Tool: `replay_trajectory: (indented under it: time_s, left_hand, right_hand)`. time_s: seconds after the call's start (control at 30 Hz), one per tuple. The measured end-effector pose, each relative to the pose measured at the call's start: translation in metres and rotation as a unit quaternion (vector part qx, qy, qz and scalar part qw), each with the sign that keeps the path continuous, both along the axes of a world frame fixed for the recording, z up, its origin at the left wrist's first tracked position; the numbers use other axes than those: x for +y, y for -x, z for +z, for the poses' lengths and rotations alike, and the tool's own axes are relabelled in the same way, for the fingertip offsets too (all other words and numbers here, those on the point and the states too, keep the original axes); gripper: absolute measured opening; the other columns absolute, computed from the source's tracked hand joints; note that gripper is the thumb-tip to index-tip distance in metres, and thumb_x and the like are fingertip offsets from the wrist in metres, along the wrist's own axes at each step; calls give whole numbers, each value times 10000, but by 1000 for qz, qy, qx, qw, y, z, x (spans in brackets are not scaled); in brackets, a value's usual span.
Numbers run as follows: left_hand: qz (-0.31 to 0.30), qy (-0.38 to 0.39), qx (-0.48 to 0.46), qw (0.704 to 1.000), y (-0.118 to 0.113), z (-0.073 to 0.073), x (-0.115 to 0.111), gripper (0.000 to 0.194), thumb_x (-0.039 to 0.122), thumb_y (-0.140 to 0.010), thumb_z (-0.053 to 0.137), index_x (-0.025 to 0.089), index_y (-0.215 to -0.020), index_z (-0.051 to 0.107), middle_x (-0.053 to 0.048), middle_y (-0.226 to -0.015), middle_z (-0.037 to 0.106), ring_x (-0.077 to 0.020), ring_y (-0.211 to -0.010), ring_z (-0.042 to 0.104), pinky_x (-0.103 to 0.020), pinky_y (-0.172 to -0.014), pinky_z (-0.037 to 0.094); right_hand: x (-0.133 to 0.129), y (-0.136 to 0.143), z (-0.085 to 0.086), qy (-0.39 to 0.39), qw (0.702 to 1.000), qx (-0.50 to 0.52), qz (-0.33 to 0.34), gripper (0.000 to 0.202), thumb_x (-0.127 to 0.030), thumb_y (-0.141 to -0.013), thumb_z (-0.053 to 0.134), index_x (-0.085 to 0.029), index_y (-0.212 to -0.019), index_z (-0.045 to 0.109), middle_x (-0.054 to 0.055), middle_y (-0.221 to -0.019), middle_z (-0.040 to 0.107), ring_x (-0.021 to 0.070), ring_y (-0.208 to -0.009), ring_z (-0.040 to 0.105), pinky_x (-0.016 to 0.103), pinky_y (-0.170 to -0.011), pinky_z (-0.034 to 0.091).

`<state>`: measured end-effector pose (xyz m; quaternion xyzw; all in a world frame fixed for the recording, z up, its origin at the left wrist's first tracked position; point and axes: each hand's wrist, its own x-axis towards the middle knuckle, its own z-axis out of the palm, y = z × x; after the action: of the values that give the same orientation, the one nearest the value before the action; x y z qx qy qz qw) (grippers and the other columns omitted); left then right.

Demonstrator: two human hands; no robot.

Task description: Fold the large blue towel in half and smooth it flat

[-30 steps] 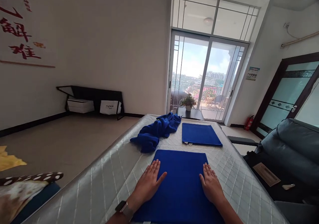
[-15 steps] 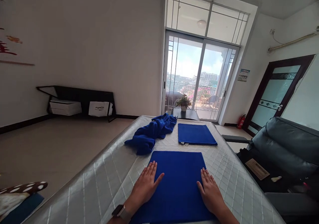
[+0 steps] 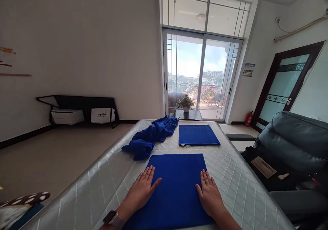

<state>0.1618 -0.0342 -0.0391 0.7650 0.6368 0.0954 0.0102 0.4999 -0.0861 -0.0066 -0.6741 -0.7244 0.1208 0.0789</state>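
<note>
Quilted silvery surface (image 3: pixel 97 196), sliding glass door (image 3: pixel 202 62) beyond. Folded blue cloth (image 3: pixel 176 185) flat on it, nearest wearer. Left hand (image 3: pixel 141 191), right hand (image 3: pixel 210 193) palms-down on cloth's side edges, thumbs apart from straight fingers. Crumpled blue cloth (image 3: pixel 153 134) farther left. Dotted item (image 3: pixel 28 200) lower left, cut off, maybe fabric.

We see daylight entering through the glass doors (image 3: pixel 203 62), right of upper centre, where the sky (image 3: pixel 186 57) bleaches almost white. Elsewhere our view is dim: the left wall (image 3: pixel 97 49) turns grey, and the armchair (image 3: pixel 299 139) at lower right sinks into shadow. We notice soft sheen on the quilted surface (image 3: pixel 94 192) and wide-angle stretching that tilts the brown door (image 3: pixel 287 83).
</note>
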Motion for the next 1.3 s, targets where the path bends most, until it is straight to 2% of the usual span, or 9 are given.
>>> replay_trajectory:
  time_s: [0.1, 0.3, 0.37, 0.43, 0.57, 0.83, 0.93, 1.1, 1.3]
  left_hand:
    - [-11, -14, 0, 1000, -31, 15, -8, 912, 736, -1001, 246, 63, -1607, 353, -199, -1683, 337, -349, -1580, 295, -558, -1289, 287]
    - [-253, -18, -51, 966, -148, 29, -43, 743, 621, -1056, 267, 211, -1668, 163, -97, -1728, 248, -259, -1599, 252, -486, -1298, 307]
    - [-280, -22, -58, 958, -173, 28, -45, 725, 598, -1065, 274, 204, -1666, 178, -106, -1725, 259, -263, -1598, 253, -490, -1298, 309]
    - [-271, -15, -56, 961, -183, 26, -42, 716, 586, -1071, 258, 173, -1655, 230, -127, -1712, 293, -270, -1590, 277, -488, -1292, 323]
    - [-234, -23, -43, 971, -160, 14, -31, 709, 592, -1071, 250, 167, -1637, 297, -127, -1692, 352, -264, -1575, 324, -466, -1282, 344]
    - [-86, -39, -12, 995, -25, -16, -30, 699, 619, -1059, 284, 228, -1635, 230, -91, -1705, 334, -276, -1568, 345, -497, -1272, 344]
    - [-40, -46, -18, 998, 8, -24, -34, 715, 633, -1051, 295, 221, -1631, 230, -102, -1705, 335, -282, -1570, 341, -515, -1270, 346]
    - [-30, -67, -41, 996, 15, -32, -37, 747, 653, -1037, 326, 214, -1637, 253, -117, -1694, 365, -284, -1566, 349, -514, -1270, 348]
    - [-20, -20, -52, 998, 6, -11, -44, 830, 693, -1025, 271, 120, -1625, 297, -148, -1706, 301, -294, -1583, 297, -518, -1288, 311]
  right_hand:
    - [0, 0, 2, 4, 1000, 12, 0, 728, -484, -1052, 219, -81, -1658, 236, 70, -1732, 150, 220, -1615, 97, 411, -1312, 103]
    - [-1, -2, 2, 3, 1000, -12, 14, 703, -461, -1061, 216, -90, -1657, 244, 86, -1730, 151, 230, -1615, 95, 425, -1309, 112]
    - [-2, -4, 2, -2, 999, -18, 40, 663, -424, -1062, 229, -132, -1654, 286, 76, -1732, 147, 244, -1615, 88, 451, -1308, 109]
    - [-2, -4, 2, -3, 998, -19, 54, 637, -389, -1058, 243, -162, -1649, 317, 63, -1734, 142, 252, -1615, 86, 468, -1308, 106]
    - [-2, -3, 3, 0, 1000, -14, 21, 690, -442, -1059, 228, -89, -1651, 269, 87, -1727, 167, 236, -1613, 117, 440, -1307, 129]
    - [0, -2, 2, -1, 1000, -1, 9, 730, -503, -1056, 193, -89, -1656, 234, 55, -1730, 152, 221, -1614, 103, 434, -1313, 114]
    - [1, -1, 0, 1, 1000, -16, 10, 732, -504, -1058, 182, -82, -1655, 229, 56, -1730, 141, 217, -1614, 103, 427, -1314, 110]
    - [0, 0, -2, -15, 1000, -26, 8, 735, -518, -1064, 182, -85, -1656, 225, 63, -1728, 159, 218, -1611, 121, 424, -1314, 117]
    - [-1, 2, 3, -19, 999, -45, 8, 724, -517, -1071, 183, -89, -1654, 220, 66, -1726, 171, 209, -1609, 125, 421, -1316, 111]
